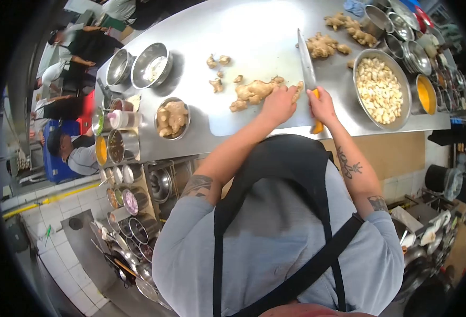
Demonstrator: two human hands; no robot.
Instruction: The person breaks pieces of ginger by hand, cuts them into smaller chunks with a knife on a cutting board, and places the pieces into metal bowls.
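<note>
My left hand [281, 105] is closed on a large ginger root [255, 92] lying on the pale cutting board [225, 117]. In my right hand [322, 107] is the yellow handle of a knife [306, 61], its blade pointing away from me beside the right end of the root. Small ginger pieces [216, 84] lie on the board to the left. More unpeeled ginger [321, 46] rests beyond the knife at the right. A large steel bowl [408, 100] of pale cut pieces stands right of my right hand. A smaller bowl [187, 127] at the left holds ginger.
Two steel bowls [152, 66] stand at the table's back left, near a squeeze bottle [124, 120] and containers. Steel pots [375, 21] and a container of yellow contents [425, 94] crowd the right. Several people [79, 158] are beyond the table's left side.
</note>
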